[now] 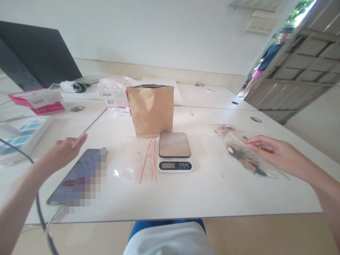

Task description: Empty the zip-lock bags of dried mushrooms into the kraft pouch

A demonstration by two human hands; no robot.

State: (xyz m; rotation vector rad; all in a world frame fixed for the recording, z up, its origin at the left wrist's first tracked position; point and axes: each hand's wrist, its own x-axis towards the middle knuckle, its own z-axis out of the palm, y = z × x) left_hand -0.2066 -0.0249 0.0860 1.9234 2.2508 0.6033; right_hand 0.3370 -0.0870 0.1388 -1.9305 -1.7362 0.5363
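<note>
My right hand (pixel 268 147) pinches the top edge of a clear zip bag (pixel 245 159) with a red seal line; dark and brown pieces lie inside. Just behind it sits another small zip bag (pixel 224 129) with brownish contents. Over on the left, my left hand (pixel 65 150) is empty, its fingers loosely bent, beside a phone (pixel 79 173) with a lit screen. Between the hands stands a white digital kitchen scale (pixel 175 152) with a bare metal plate. Flat clear zip bags (pixel 130 159) with red lines lie left of it. An upright brown paper pouch (pixel 152 111), open at the top, stands behind.
At the left are a power strip (pixel 26 134), a pink and white box (pixel 39 101), cables and a dark monitor (pixel 39 53). Plastic-wrapped packs (pixel 114 94) stand beside the pouch. Cable holes (pixel 256 119) pierce the white table (pixel 191 198). A person (pixel 268 56) is outside the metal door.
</note>
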